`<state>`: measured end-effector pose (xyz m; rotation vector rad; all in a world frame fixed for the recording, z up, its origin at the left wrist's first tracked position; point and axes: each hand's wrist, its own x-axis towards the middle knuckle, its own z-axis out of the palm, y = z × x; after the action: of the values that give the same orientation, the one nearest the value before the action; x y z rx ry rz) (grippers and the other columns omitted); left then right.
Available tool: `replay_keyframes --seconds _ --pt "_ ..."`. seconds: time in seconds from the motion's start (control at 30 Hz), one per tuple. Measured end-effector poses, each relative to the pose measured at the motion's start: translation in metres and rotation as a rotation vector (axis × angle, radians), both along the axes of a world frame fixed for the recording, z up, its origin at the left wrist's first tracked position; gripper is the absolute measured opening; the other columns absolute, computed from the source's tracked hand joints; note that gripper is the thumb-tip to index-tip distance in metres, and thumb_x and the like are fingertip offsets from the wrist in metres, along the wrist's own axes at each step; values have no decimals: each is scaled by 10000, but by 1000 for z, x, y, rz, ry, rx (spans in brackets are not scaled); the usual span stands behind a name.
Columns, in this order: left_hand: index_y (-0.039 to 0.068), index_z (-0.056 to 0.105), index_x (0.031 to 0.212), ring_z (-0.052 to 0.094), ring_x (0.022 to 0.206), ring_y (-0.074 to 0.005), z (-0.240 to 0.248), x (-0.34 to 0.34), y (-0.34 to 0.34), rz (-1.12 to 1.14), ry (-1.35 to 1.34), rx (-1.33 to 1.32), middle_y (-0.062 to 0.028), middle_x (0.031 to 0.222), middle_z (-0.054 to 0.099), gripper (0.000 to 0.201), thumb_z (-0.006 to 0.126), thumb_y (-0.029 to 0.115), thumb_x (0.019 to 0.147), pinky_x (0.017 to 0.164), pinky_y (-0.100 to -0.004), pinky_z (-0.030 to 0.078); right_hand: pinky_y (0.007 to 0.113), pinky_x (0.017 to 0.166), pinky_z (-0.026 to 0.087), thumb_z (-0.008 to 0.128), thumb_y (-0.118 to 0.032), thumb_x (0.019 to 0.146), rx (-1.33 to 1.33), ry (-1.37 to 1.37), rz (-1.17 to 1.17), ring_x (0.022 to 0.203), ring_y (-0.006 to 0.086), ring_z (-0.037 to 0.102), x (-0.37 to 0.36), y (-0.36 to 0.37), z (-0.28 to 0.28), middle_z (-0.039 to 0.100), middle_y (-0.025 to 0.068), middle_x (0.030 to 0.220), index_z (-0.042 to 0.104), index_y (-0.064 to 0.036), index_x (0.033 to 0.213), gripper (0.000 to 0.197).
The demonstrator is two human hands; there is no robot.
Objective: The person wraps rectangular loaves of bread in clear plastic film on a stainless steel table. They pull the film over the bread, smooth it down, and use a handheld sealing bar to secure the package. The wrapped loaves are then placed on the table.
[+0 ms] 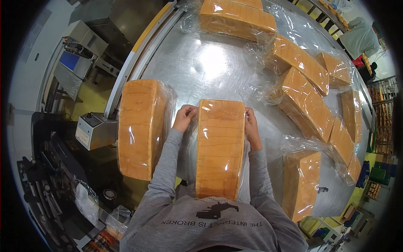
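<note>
In front of my body lies a long golden-brown loaf of sliced bread (221,143) in a clear plastic bag, one end toward my shirt. At the left side of its far end, my left hand (184,118) is closed, thumb and fingers pinching the bag's thin film. My right hand (252,128) is at the opposite side, its fingers curled against the loaf's edge on the film; the fingertips are partly hidden. Left of my left forearm stands another bagged loaf (136,128), apart from the one between my hands.
Several more bagged loaves lie on the shiny metal table (197,71), such as a near-right loaf (300,185) and a far loaf (237,19). A metal rail (138,63) edges the left side, with a small control box (94,130) beside it. A person (359,38) stands at the far right.
</note>
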<state>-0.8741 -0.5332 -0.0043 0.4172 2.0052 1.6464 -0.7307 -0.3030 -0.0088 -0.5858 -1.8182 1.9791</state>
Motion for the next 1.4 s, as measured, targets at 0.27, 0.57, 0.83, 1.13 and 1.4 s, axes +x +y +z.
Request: replay_keyframes --seconds 0.27,0.57,0.83,1.13,1.4 --pt "33 549 967 527 827 -114 6 -3 16 54 -599 517 -20 883 570 149 495 124 862 763 -237 414 210 716 366 459 -141 889 -651 95 70 754 53 430 -8 11 18 442 -32 766 448 -84 904 61" --pt "63 527 864 508 756 -81 -15 6 -2 62 -537 522 21 797 534 173 492 231 890 726 -208 397 220 683 365 444 -241 912 -347 -27 -5 713 58 431 6 3 6 464 -50 748 490 -85 799 198" --pt "93 496 732 386 615 -48 11 10 32 179 -509 349 56 680 448 314 444 347 909 563 -201 323 230 659 401 404 -310 930 -554 -103 -100 722 76 488 -3 0 19 537 1 798 528 -50 868 295" --pt "92 477 675 349 555 -48 -11 -25 61 134 -265 164 57 615 399 460 407 496 883 532 -198 320 219 486 344 429 -415 902 -437 -125 -132 548 49 411 -29 33 -7 490 -24 634 482 -80 702 394" --pt "58 521 871 483 734 -103 -55 -38 72 223 485 15 -22 840 510 425 359 449 913 656 -247 412 280 756 373 408 -420 905 33 -168 -281 819 158 457 -47 31 -21 515 64 897 517 -21 912 414"
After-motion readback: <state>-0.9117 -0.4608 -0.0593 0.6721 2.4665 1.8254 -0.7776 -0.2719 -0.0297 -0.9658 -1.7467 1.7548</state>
